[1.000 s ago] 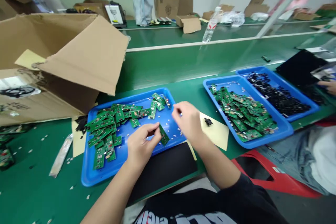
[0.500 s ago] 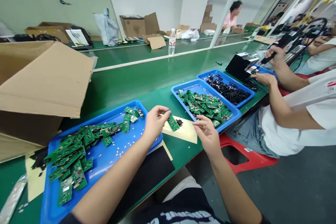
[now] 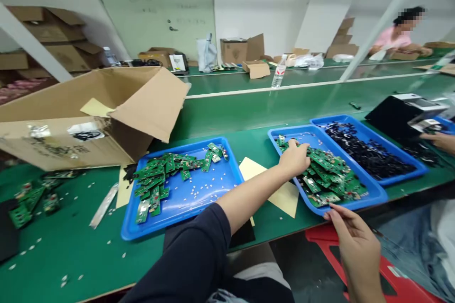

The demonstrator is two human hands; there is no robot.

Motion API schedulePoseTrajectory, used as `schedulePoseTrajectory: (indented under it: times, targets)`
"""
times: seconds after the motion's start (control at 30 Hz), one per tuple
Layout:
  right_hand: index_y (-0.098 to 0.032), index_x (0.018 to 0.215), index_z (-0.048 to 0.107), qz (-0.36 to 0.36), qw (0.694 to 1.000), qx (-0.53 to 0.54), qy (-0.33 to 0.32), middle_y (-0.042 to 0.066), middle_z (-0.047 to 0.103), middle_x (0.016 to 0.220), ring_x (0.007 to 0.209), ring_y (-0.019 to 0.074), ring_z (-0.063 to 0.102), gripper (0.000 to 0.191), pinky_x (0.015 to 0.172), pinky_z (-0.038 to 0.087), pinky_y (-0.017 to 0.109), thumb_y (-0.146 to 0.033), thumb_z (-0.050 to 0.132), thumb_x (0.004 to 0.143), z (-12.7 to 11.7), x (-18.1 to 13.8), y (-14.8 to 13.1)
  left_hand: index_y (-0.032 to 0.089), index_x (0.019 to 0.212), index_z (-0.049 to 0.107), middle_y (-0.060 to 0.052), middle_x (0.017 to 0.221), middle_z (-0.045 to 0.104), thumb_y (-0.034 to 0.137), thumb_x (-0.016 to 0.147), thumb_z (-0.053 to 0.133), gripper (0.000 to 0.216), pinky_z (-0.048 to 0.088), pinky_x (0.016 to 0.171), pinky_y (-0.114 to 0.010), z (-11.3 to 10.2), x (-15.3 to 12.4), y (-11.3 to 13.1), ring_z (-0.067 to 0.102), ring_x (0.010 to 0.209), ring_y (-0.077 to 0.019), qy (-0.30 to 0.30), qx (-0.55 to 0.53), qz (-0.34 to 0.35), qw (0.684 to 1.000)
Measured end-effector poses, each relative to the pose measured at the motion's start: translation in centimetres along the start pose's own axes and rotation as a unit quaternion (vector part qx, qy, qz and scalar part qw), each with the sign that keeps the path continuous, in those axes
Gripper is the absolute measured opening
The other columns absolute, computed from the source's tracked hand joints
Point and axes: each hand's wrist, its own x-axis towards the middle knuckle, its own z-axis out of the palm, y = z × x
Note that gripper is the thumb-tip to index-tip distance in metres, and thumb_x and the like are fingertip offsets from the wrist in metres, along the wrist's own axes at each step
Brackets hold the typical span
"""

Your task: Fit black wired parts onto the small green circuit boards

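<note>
My left hand [image 3: 295, 158] is over the left part of a blue tray [image 3: 377, 195] heaped with green circuit boards [image 3: 329, 173]. Its fingers are bent down among the boards, and the hand hides whatever is in them. Close to the front rim of that tray, my right hand [image 3: 357, 239] has thumb and forefinger pinched together. A tiny dark thing shows at those fingertips, too small to name. Left of my forearm, a second blue tray [image 3: 209, 194] holds more green circuit boards [image 3: 154, 180] and scattered white bits. Yellow paper [image 3: 286, 199] lies between the two trays.
A third blue tray [image 3: 421, 170] of small black parts [image 3: 369, 149] stands at the right, beside a black box [image 3: 391, 113] and a co-worker's hand [image 3: 442, 141]. A large cardboard box [image 3: 71, 139] is at the left. A water bottle [image 3: 279, 72] stands farther back.
My left hand has moved right, from over the yellow paper into the tray of boards; the circuit board it held no longer shows. My right hand is lower, near that tray's front rim. The view has turned left.
</note>
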Motion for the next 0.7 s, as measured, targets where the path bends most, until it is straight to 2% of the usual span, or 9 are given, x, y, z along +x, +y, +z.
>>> schedulePoseTrajectory:
  times: [0.1,0.17,0.23,0.3,0.37,0.43,0.57,0.63,0.7]
  targets:
    - [-0.018,0.086,0.068,0.011,1.000,-0.002,-0.014,0.008,0.070,0.080,0.071,0.0242,0.067,0.038,0.069,0.055,0.038,-0.050,0.071,0.066,0.9,0.1,-0.1,0.024,0.115,0.056,-0.008,0.127,0.048,0.017,0.083,0.054,0.033,0.049,0.089,-0.030,-4.8,-2.7,-3.2,0.060,0.108,-0.0219,0.032,0.092,-0.029,0.995]
    - [-0.018,0.087,0.068,0.009,1.000,0.007,-0.024,0.008,0.069,0.081,0.071,0.0232,0.066,0.038,0.070,0.054,0.038,-0.050,0.071,0.067,1.7,0.0,-0.2,0.018,0.105,0.060,-0.013,0.117,0.053,0.015,0.080,0.057,0.024,0.048,0.091,-0.036,-8.8,-4.9,-6.4,0.056,0.112,-0.0267,0.052,0.153,-0.093,0.983]
    - [-0.018,0.088,0.067,-0.002,0.999,0.024,-0.040,0.006,0.068,0.078,0.068,0.0213,0.065,0.035,0.067,0.054,0.036,-0.048,0.069,0.070,2.7,-0.2,-0.4,0.011,0.104,0.058,-0.019,0.114,0.052,0.014,0.084,0.050,0.022,0.046,0.091,-0.045,-12.3,-7.1,-9.7,0.053,0.113,-0.0321,0.087,0.205,-0.173,0.959]
    - [-0.018,0.088,0.066,-0.016,0.997,0.041,-0.066,0.005,0.066,0.074,0.066,0.0196,0.064,0.032,0.066,0.053,0.035,-0.046,0.068,0.072,4.0,-0.5,-0.5,0.007,0.104,0.057,-0.022,0.112,0.052,0.018,0.083,0.051,0.024,0.044,0.091,-0.049,-14.5,-9.2,-12.5,0.051,0.112,-0.0353,0.098,0.237,-0.232,0.938]
    - [-0.018,0.088,0.065,-0.034,0.994,0.055,-0.093,0.004,0.064,0.073,0.066,0.0183,0.063,0.029,0.065,0.053,0.033,-0.043,0.066,0.075,5.5,-0.9,-0.8,0.007,0.099,0.059,-0.022,0.109,0.055,0.023,0.078,0.061,0.027,0.043,0.093,-0.047,-15.2,-10.7,-14.3,0.051,0.111,-0.0359,0.081,0.249,-0.257,0.930]
    - [-0.018,0.088,0.065,-0.060,0.988,0.069,-0.122,0.004,0.064,0.075,0.066,0.0174,0.063,0.026,0.064,0.054,0.033,-0.041,0.065,0.077,7.0,-1.3,-1.4,0.008,0.096,0.061,-0.020,0.110,0.056,0.026,0.075,0.065,0.028,0.041,0.095,-0.044,-14.8,-11.5,-15.2,0.049,0.114,-0.0346,0.070,0.245,-0.268,0.929]
    - [-0.019,0.091,0.065,-0.122,0.971,0.090,-0.185,0.005,0.066,0.083,0.072,0.0173,0.065,0.020,0.066,0.056,0.032,-0.036,0.061,0.081,9.8,-2.0,-3.5,0.013,0.081,0.064,-0.015,0.101,0.063,0.018,0.075,0.058,0.010,0.041,0.094,-0.038,-14.3,-11.6,-15.7,0.052,0.110,-0.0304,0.075,0.191,-0.278,0.939]
    - [-0.019,0.092,0.065,-0.150,0.961,0.096,-0.212,0.006,0.066,0.084,0.073,0.0175,0.065,0.019,0.068,0.057,0.033,-0.035,0.059,0.083,11.0,-2.1,-4.6,0.015,0.072,0.064,-0.012,0.090,0.066,0.017,0.076,0.054,0.011,0.043,0.089,-0.036,-14.9,-11.7,-16.1,0.058,0.101,-0.0282,0.084,0.137,-0.275,0.948]
    - [-0.019,0.092,0.064,-0.173,0.951,0.101,-0.236,0.006,0.066,0.084,0.074,0.0177,0.065,0.017,0.070,0.057,0.034,-0.033,0.058,0.084,12.3,-1.8,-5.6,0.015,0.073,0.064,-0.010,0.084,0.068,0.020,0.078,0.051,0.015,0.047,0.081,-0.033,-15.8,-12.1,-16.6,0.062,0.091,-0.0252,0.101,0.069,-0.270,0.955]
